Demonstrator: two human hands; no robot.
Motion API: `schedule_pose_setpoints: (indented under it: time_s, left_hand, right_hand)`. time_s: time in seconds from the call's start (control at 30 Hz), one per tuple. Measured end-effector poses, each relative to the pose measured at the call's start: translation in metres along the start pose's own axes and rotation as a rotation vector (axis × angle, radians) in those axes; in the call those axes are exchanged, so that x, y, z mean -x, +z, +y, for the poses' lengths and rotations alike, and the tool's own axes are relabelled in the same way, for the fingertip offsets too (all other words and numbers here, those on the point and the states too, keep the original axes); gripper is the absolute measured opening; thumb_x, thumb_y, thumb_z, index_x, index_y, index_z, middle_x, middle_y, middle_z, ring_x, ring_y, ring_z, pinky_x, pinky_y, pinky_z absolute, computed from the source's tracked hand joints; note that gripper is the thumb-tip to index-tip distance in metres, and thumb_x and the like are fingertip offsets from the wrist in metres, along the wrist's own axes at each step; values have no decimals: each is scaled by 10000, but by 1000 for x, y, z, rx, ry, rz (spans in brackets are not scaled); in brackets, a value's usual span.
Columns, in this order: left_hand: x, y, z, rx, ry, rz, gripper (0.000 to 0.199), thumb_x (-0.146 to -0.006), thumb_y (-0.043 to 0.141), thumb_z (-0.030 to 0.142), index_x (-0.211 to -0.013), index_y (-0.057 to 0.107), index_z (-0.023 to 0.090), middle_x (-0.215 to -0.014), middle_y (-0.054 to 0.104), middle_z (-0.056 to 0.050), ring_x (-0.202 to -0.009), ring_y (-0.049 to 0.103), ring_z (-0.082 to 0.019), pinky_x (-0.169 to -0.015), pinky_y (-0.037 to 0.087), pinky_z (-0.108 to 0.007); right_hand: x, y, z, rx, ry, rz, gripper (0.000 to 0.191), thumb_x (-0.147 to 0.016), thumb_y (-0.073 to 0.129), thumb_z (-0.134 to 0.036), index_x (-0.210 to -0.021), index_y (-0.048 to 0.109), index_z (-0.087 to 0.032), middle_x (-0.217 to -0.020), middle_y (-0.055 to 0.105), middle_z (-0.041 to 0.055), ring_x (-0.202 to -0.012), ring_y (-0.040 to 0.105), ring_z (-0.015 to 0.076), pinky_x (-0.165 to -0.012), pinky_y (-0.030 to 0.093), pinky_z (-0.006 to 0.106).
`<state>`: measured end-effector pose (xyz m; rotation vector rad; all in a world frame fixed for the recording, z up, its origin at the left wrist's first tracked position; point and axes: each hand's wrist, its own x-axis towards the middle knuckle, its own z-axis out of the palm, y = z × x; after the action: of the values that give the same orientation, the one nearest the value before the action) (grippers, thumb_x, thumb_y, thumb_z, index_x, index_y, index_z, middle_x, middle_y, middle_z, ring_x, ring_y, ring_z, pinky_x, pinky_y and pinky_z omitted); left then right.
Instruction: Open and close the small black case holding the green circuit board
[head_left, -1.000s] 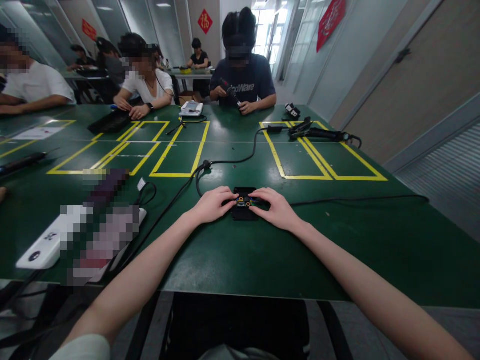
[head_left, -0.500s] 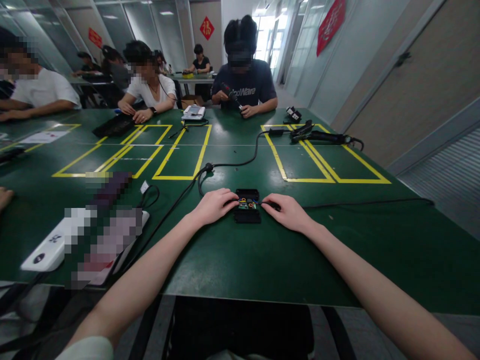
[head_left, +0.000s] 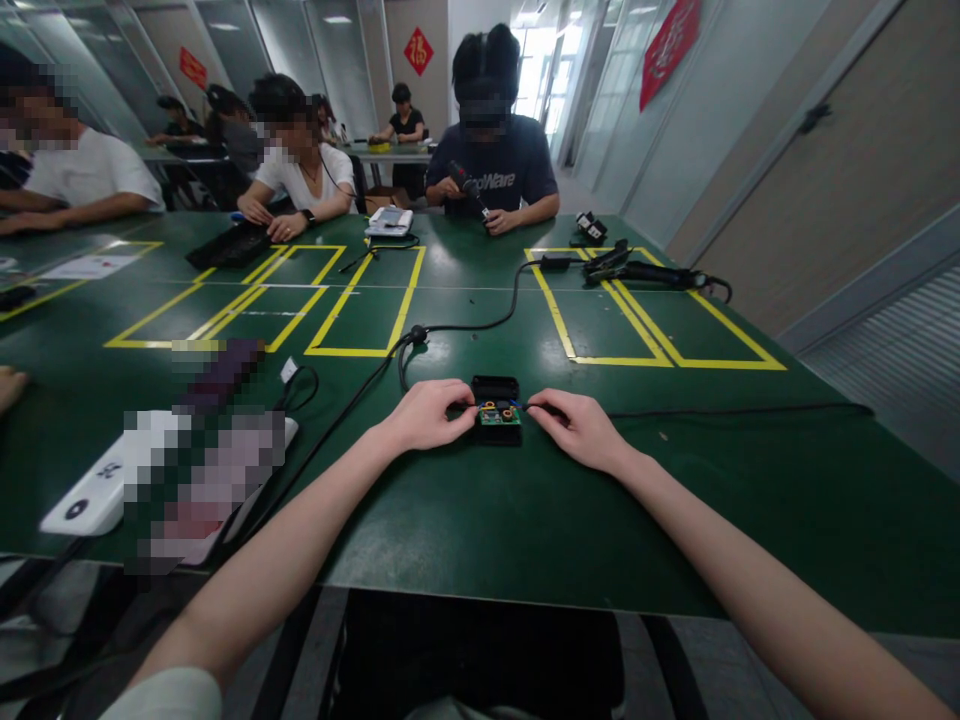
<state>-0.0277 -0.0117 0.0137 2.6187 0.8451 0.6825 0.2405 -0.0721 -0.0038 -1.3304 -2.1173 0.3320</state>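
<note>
Circuit board well inside table edge

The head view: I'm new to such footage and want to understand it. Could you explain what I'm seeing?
No machine here: these are a person's bare left hand and right hand, seen from a camera on their head, looking forward and down. On the green table, a small circuit board is between the hands, with black case pieces behind and in front of it. The right hand pinches a black cable; the left hand is at the board's left end, though what it grips is hard to tell. Yellow tape marks shapes farther back, and other people sit across the table.
</note>
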Motion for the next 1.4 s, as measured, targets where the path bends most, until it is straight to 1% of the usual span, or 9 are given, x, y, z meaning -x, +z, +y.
schedule_pose_setpoints:
  time_s: [0.13,0.37,0.5,0.63,0.8,1.03,1.17,1.27,1.4]
  left_hand:
    - [3,-2,2,46,8,-20,128,-821,564,236,-834,671,167,-769,681,-25,-651,595,-150,-645,447,-254]
    - [3,-2,2,127,-21,-38,123,-748,539,240,-757,637,166,-660,602,6,-572,514,-125,-579,387,-235]
    - [3,-2,2,148,-57,-60,93,-729,540,233,-712,608,171,-606,558,24,-553,483,-117,-566,366,-227]
    - [3,-1,1,102,-86,-89,77,-721,553,228,-692,602,176,-601,565,24,-552,487,-121,-568,359,-230]
    - [2,1,4,-22,-120,-132,92,-740,576,263,-692,600,189,-629,610,13,-562,517,-141,-577,350,-250]
    - [1,-1,6,-114,-113,-129,108,-773,565,285,-713,599,203,-675,637,0,-610,559,-165,-595,359,-263]
    - [1,-1,5,-138,-100,-130,167,-830,542,283,-702,606,198,-711,644,-19,-655,578,-177,-620,381,-267]
    - [0,0,3,-132,-119,-129,233,-884,501,264,-688,605,191,-719,639,-22,-651,576,-174,-630,385,-272]
    - [0,2,2,-92,-114,-123,187,-866,513,234,-715,614,190,-728,636,-8,-642,563,-159,-625,375,-263]
  right_hand:
    - [2,-2,-3,-41,-19,-8,330,-1013,480,-448,-957,696,-205,-768,702,50,-570,575,162,-576,441,291]
    - [3,0,-2,-65,-21,-61,314,-1004,492,-431,-934,696,-202,-762,690,47,-563,548,156,-578,434,289]
    - [4,4,-2,-56,-28,-88,301,-1002,492,-420,-921,682,-202,-741,671,36,-562,543,154,-573,413,283]
    - [4,6,1,-30,-10,-129,264,-987,515,-396,-933,687,-205,-756,682,37,-579,561,160,-590,415,288]
    - [2,5,2,-38,8,-161,207,-963,547,-365,-993,689,-217,-829,726,36,-611,602,158,-610,436,285]
    - [0,1,-3,-48,-4,-129,183,-947,561,-349,-935,689,-220,-835,716,41,-663,619,175,-604,448,295]
    - [-2,2,-2,-10,-36,-95,269,-991,514,-380,-855,682,-220,-821,694,51,-713,611,189,-674,455,323]
    - [-3,5,-1,44,-28,-48,365,-1033,453,-373,-765,647,-219,-776,674,58,-769,599,208,-737,428,350]
    - [-4,10,1,90,-15,-33,359,-1020,501,-372,-721,625,-215,-735,662,47,-745,569,208,-727,386,356]
